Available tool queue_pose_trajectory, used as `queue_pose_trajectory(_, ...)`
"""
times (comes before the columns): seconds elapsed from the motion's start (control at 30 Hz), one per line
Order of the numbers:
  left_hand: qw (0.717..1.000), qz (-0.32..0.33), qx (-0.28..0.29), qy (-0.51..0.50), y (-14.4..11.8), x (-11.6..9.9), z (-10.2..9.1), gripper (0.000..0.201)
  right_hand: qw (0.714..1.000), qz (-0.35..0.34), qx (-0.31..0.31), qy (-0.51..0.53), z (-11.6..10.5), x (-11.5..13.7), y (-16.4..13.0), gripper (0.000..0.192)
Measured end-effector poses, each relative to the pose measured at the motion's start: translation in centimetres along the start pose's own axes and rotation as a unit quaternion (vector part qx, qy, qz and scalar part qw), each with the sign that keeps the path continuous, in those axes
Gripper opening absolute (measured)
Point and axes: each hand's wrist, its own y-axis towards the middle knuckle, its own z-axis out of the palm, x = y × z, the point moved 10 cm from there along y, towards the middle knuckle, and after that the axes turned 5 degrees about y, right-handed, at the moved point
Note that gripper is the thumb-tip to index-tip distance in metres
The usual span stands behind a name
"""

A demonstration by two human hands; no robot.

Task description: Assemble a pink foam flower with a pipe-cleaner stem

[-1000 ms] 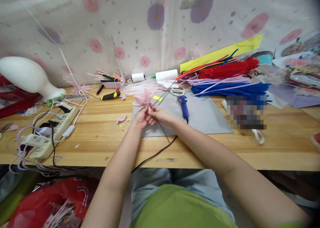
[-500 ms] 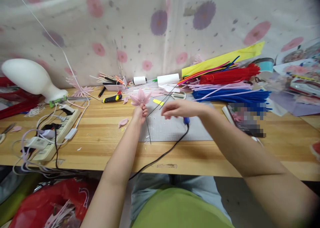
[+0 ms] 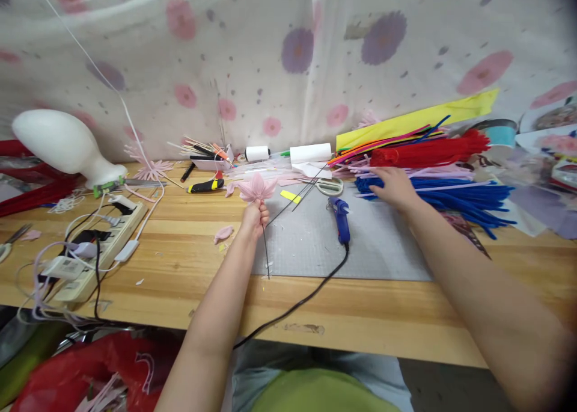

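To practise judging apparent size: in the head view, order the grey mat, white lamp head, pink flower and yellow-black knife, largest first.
1. grey mat
2. white lamp head
3. pink flower and yellow-black knife: too alike to rank.

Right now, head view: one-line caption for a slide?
Left hand holds a pink flower on its wire stem; right hand rests on blue pipe cleaners.

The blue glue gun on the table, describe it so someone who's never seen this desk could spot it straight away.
Start at the grey mat in the middle of the wooden table. The glue gun lies on that mat between the two hands, left of the blue sticks. It is the only blue tool with a black cord trailing off the table's front edge.
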Motion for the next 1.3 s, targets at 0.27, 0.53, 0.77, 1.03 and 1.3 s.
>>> queue_pose_trajectory(0.27,0.994,0.034,0.020,-0.097,0.4,-1.4,1.5,0.028,0.998,-0.038,0.048,-0.026,3.4,0.3,0.8,0.036)
queue_pose_trajectory(0.53,0.988,-0.006,0.026,-0.154,1.9,-1.0,2.2,0.028,0.994,-0.064,-0.087,-0.017,-3.6,4.7,3.5,0.040)
queue_pose_trajectory(0.77,0.986,-0.026,0.036,-0.162,2.8,-0.2,3.1,0.028,0.992,-0.085,-0.010,-0.090,1.3,4.9,6.5,0.042)
queue_pose_trajectory(1.03,0.986,-0.030,0.022,-0.162,3.3,0.2,2.5,0.029,0.993,-0.072,-0.066,-0.073,-0.1,4.8,7.3,0.042)
queue_pose_trajectory(1.3,0.992,-0.013,0.014,-0.127,3.2,0.0,2.8,0.029,0.990,-0.043,0.039,-0.127,2.4,5.9,11.5,0.033)
